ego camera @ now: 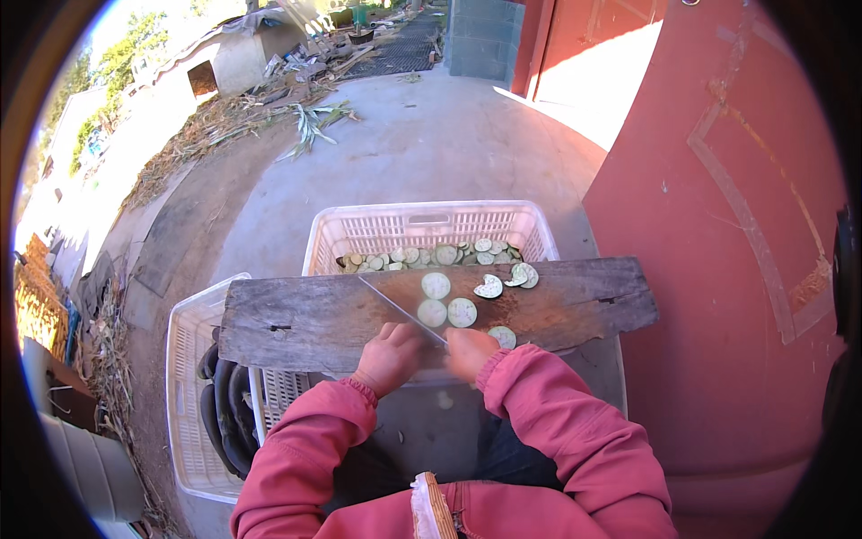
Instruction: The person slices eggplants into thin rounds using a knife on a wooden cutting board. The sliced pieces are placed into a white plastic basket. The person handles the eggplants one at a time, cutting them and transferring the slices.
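Observation:
My right hand grips a knife whose thin blade slants up and left over a weathered wooden board. Close by on the left, my left hand rests at the board's near edge with its fingers curled. Whatever may be under those fingers is hidden and blurred. Three round eggplant slices lie just beyond the blade. Another slice sits beside my right hand. Farther back on the board are a notched slice and a few overlapping ones.
The board lies across a white plastic crate holding many cut slices. At left, a second crate holds several long dark eggplants. A red wall rises at right. Dry stalks litter the ground beyond the concrete.

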Demonstrator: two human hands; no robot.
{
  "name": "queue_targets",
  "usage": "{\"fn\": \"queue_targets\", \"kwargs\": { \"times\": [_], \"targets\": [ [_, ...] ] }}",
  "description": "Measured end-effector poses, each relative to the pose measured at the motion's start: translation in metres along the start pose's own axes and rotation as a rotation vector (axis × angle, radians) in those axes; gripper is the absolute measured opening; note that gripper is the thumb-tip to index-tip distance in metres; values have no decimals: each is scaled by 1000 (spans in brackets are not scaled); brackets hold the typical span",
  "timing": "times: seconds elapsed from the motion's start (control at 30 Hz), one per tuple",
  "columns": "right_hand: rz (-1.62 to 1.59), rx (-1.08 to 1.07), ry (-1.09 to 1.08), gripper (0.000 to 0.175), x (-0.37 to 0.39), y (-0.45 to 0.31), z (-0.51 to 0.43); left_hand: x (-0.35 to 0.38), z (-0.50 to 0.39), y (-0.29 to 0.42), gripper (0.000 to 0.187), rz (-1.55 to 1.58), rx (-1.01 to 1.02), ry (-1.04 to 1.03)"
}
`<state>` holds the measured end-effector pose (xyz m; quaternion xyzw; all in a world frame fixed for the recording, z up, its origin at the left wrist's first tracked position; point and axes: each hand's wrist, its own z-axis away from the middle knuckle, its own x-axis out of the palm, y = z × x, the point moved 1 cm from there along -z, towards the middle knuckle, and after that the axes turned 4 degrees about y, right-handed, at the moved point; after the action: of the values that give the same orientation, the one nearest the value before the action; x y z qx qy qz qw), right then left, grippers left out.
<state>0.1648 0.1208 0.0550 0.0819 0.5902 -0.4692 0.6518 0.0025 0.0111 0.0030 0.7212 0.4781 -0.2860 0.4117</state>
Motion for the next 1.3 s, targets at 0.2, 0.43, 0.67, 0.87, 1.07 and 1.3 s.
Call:
{"fn": "queue_targets", "kwargs": {
  "times": [0.2, 0.43, 0.67, 0.87, 1.07, 1.3],
  "targets": [
    [-315, 126, -89, 28, -31, 39, -18, -13, 4, -1, 40, 30, -56, -9],
    [-249, 204, 289, 36, -45, 83, -25, 13, -23, -10, 39, 44, -14, 0],
    [-221, 60, 51, 34, -65, 35, 55, 20, -31, -9, 35, 29, -14, 18],
    [32, -9, 67, 31, -62, 30, 57, 20, -31, -5, 31, 11, 20, 27],
    [88, -49, 139, 24, -17, 17, 0, 18, -30, -6, 30, -4, -45, -9],
    [-51, -4, 161, 25, -12, 27, -21, 14, -27, -3, 22, 44, 21, 92]
  ]
}}
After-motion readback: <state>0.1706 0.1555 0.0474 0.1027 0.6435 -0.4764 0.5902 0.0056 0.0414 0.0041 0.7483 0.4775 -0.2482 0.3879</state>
